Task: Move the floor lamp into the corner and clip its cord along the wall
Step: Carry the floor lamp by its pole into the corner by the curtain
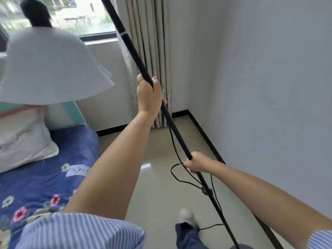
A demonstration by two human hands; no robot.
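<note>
The floor lamp's thin black pole (133, 53) runs slanted from the top centre down to the lower right. Its white bell-shaped shade (52, 69) hangs at the upper left, blurred. My left hand (150, 94) grips the pole at mid height. Lower down, my right hand (196, 163) is closed around the pole. The black cord (175, 174) loops beside the pole, passes a small switch (204, 191) and trails to the floor near my foot. The lamp's base is out of view. The room corner (186, 110) lies ahead, past the curtain.
A beige curtain (149, 42) hangs left of the corner, under a window (80, 15). The pale wall (269, 87) with dark skirting runs along the right. A bed with a blue floral cover (45, 177) and a white pillow (21, 141) stands at left. Glossy tile floor (158, 186) lies between.
</note>
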